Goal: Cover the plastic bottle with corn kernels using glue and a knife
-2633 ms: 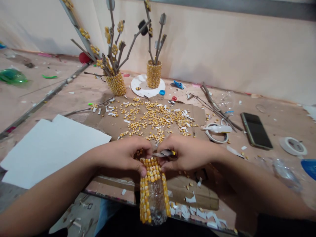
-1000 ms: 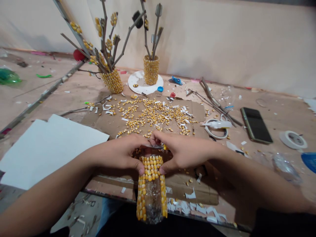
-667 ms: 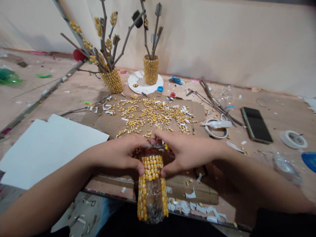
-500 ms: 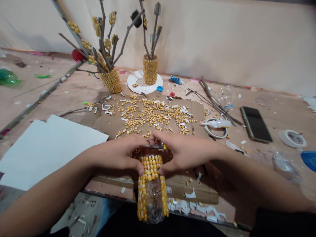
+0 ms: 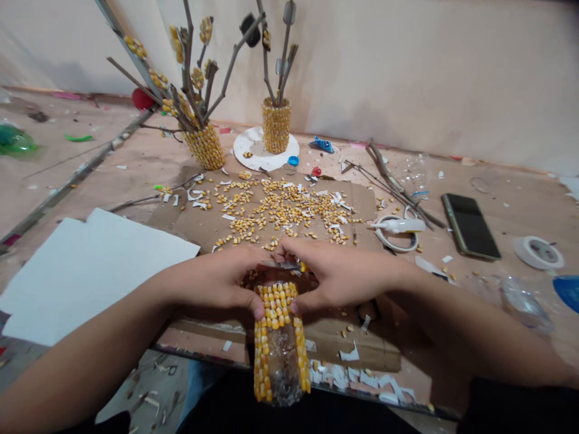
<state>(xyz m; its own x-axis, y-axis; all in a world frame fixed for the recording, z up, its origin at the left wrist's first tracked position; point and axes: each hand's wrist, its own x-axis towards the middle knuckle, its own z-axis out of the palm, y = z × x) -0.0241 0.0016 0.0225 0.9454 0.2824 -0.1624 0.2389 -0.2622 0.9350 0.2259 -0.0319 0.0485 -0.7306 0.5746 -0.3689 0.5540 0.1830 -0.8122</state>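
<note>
A clear plastic bottle piece (image 5: 283, 349), partly covered with rows of yellow corn kernels, is held at the table's front edge. A bare strip of see-through plastic runs down its near side. My left hand (image 5: 230, 280) grips its upper left, thumb on the kernels and the other fingers mostly hidden behind. On the upper right, my right hand (image 5: 328, 274) holds it the same way, thumb pressed on the kernels. Something thin and greyish shows between the two hands; I cannot make out what it is. Loose corn kernels (image 5: 284, 208) lie beyond my hands on a cardboard sheet (image 5: 181, 220).
Two kernel-covered pots, one at left (image 5: 205, 147) and one on a white disc (image 5: 277, 126), hold twigs. At right lie a glue bottle (image 5: 400, 225), a phone (image 5: 470, 226) and a tape roll (image 5: 538, 252). White sheets (image 5: 99, 271) lie left; paper scraps (image 5: 353, 377) line the front edge.
</note>
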